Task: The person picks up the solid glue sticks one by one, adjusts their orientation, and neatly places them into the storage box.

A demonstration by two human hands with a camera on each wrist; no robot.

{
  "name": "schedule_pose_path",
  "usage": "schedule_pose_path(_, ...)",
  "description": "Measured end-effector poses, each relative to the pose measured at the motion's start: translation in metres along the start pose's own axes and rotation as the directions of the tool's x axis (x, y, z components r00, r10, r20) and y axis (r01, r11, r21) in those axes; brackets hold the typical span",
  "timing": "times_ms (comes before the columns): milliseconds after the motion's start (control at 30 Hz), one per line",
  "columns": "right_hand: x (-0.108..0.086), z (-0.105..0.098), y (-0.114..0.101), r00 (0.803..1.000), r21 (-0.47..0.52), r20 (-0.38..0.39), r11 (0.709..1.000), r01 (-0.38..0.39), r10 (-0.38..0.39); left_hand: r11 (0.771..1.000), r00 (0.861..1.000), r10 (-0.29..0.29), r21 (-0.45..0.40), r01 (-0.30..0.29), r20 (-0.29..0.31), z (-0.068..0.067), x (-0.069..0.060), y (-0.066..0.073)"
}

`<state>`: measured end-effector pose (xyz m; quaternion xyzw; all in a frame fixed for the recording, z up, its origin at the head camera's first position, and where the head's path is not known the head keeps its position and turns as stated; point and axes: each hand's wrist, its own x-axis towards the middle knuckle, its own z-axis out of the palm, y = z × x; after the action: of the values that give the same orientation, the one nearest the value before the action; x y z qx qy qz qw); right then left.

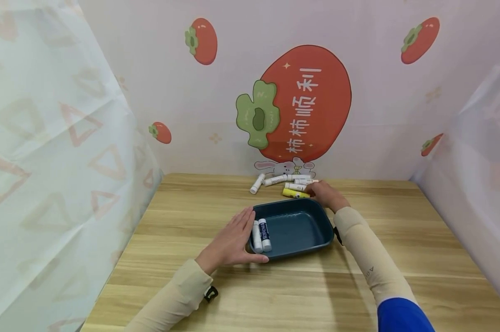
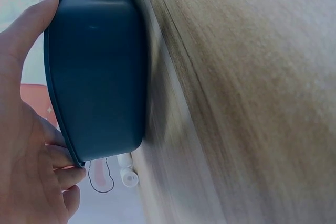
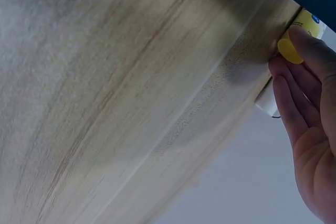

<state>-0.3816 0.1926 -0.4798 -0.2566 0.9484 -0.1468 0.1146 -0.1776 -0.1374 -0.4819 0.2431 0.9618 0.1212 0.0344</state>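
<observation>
A dark teal plastic box (image 1: 299, 251) stands on the table. My left hand (image 1: 233, 237) holds its left end, with the thumb at the near rim and the fingers (image 2: 65, 177) over the far rim. Inside the box, at the left, lie a white glue stick (image 1: 256, 237) and one with a dark blue label (image 1: 264, 235). Behind the box, my right hand (image 1: 326, 194) pinches the right end of a yellow glue stick (image 1: 295, 193); its thumb (image 3: 310, 45) presses beside the round yellow end. A white glue stick (image 1: 294, 186) lies just behind it.
Several more white glue sticks (image 1: 276, 180) lie near the table's back edge, one (image 1: 257, 183) standing apart at their left. A patterned sheet (image 1: 378, 115) hangs behind the wood-grain table (image 1: 183, 221), with white sheets (image 1: 59, 161) at both sides.
</observation>
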Motion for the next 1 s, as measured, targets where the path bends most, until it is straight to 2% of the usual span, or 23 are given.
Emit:
schedule_pose_path(200, -0.006, -0.003, 0.0, 0.999, -0.017, -0.021, 1.0, 0.026, -0.026, 1.0, 1.0, -0.003, -0.007, 0.003, 0.01, 0.0, 0.001, 0.001)
schedule_pose_path(333, -0.011, -0.009, -0.003, 0.995, -0.051, -0.061, 0.996, 0.076, -0.079, 1.0, 1.0, -0.006, -0.022, 0.006, 0.011, -0.001, 0.0, 0.002)
schedule_pose_path(533, -0.018, -0.022, -0.006, 0.973, -0.087, -0.14, 0.981, 0.174, -0.185, 0.999, 1.0, -0.007, -0.033, 0.007, 0.01, -0.003, -0.001, 0.003)
schedule_pose_path(800, -0.029, -0.042, -0.011, 0.969, -0.046, -0.175, 0.984, 0.171, -0.176, 1.0, 1.0, -0.006, -0.016, 0.007, 0.028, -0.004, 0.0, 0.003)
schedule_pose_path(1000, -0.041, -0.061, -0.02, 0.962, -0.021, -0.19, 0.981, 0.195, -0.196, 1.0, 0.999, 0.008, 0.006, -0.009, 0.046, -0.007, 0.001, 0.002)
